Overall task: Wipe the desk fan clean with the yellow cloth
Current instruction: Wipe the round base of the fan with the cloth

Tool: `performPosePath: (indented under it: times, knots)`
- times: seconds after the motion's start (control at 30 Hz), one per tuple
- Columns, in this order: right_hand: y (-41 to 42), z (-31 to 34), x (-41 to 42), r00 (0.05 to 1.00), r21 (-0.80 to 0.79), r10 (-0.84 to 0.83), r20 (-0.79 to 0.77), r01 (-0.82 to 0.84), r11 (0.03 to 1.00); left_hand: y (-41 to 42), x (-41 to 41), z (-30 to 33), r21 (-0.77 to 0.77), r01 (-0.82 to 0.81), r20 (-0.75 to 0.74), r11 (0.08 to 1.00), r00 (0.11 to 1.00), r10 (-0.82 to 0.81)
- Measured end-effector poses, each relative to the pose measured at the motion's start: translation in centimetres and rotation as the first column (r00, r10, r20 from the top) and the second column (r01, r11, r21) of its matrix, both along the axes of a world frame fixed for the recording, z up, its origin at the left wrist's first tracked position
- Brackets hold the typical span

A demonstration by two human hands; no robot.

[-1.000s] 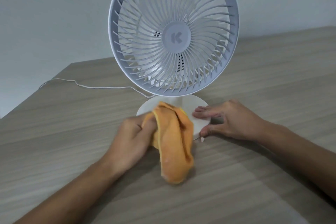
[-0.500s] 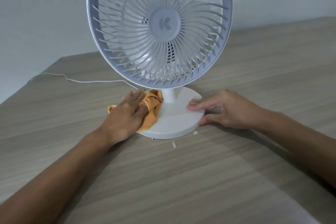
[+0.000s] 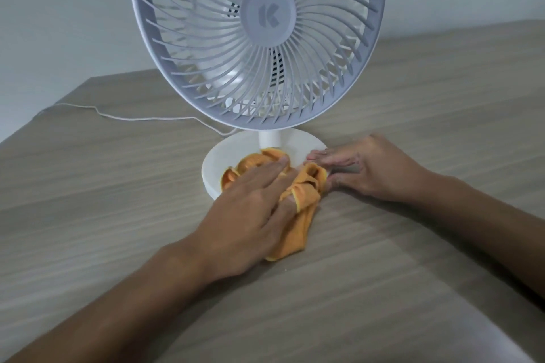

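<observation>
Left hand flat, fingers extended and pressing down, right hand resting, fingers straight

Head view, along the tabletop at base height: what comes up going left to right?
White cord → left hand pressing the yellow cloth on the fan base → right hand at the base's right edge.
</observation>
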State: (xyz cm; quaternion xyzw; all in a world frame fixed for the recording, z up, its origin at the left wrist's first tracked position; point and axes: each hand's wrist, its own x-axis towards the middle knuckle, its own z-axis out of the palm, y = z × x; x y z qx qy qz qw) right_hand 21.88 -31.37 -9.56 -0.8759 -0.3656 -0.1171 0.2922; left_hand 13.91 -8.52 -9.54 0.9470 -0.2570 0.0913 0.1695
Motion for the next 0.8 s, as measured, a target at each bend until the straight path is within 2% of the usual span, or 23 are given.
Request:
performPosePath:
  times: [0.1, 0.17, 0.23, 0.27, 0.33, 0.37, 0.43, 0.5, 0.57, 0.6, 0.67, 0.8]
  knots:
    - [0.1, 0.0, -0.2, 0.999, 0.038, 0.017, -0.028, -0.016, 0.999, -0.9, -0.1, 0.0, -0.012, 0.044, -0.072, 0.999, 0.996, -0.045]
    - [0.2, 0.2, -0.4, 0.997, 0.073, 0.007, -0.077, -0.002, 0.997, -0.4, 0.2, 0.8, -0.183, 0.004, -0.222, 0.983, 0.974, -0.046]
    - [-0.1, 0.7, -0.8, 0.982, 0.137, -0.022, -0.187, 0.048, 0.989, 0.8, 0.3, 1.8, -0.455, -0.043, -0.315, 0.889, 0.942, -0.116]
    - [-0.3, 0.9, -1.0, 0.976, 0.161, -0.051, -0.213, 0.086, 0.983, 1.7, 0.5, 2.1, -0.565, -0.041, -0.311, 0.824, 0.936, -0.167]
    - [-0.4, 1.5, -1.6, 0.982, 0.211, -0.123, -0.145, 0.152, 0.966, 3.6, 1.3, 2.4, -0.693, -0.045, -0.248, 0.720, 0.952, -0.179]
    - [0.0, 1.9, -2.2, 0.984, 0.252, -0.145, -0.098, 0.166, 0.953, 4.6, 1.8, 2.4, -0.715, -0.074, -0.218, 0.695, 0.968, -0.122]
    - [2.0, 2.4, -3.6, 0.988, 0.243, -0.152, -0.016, 0.152, 0.958, 6.4, 3.1, 2.0, -0.658, -0.183, -0.173, 0.731, 0.981, 0.090]
    - [4.9, 2.2, -4.7, 0.994, 0.050, -0.101, -0.032, 0.103, 0.993, 7.6, 4.2, 1.0, -0.456, -0.283, -0.133, 0.844, 0.959, 0.250]
    - [7.4, 1.4, -5.1, 0.995, -0.192, -0.072, -0.069, 0.058, 0.980, 8.1, 4.8, 0.0, -0.257, -0.307, -0.125, 0.916, 0.951, 0.284]
    - [8.2, 1.0, -5.1, 0.997, -0.262, -0.066, -0.043, 0.053, 0.964, 8.2, 5.0, -0.4, -0.195, -0.303, -0.119, 0.933, 0.951, 0.284]
    - [8.7, 1.0, -5.3, 0.999, -0.247, -0.046, -0.001, 0.045, 0.968, 8.1, 5.0, -0.8, -0.133, -0.302, -0.085, 0.944, 0.953, 0.292]
    - [7.0, 2.7, -6.6, 0.989, -0.098, 0.110, -0.100, -0.119, 0.988, 7.9, 5.0, -0.8, -0.096, -0.293, -0.023, 0.951, 0.956, 0.292]
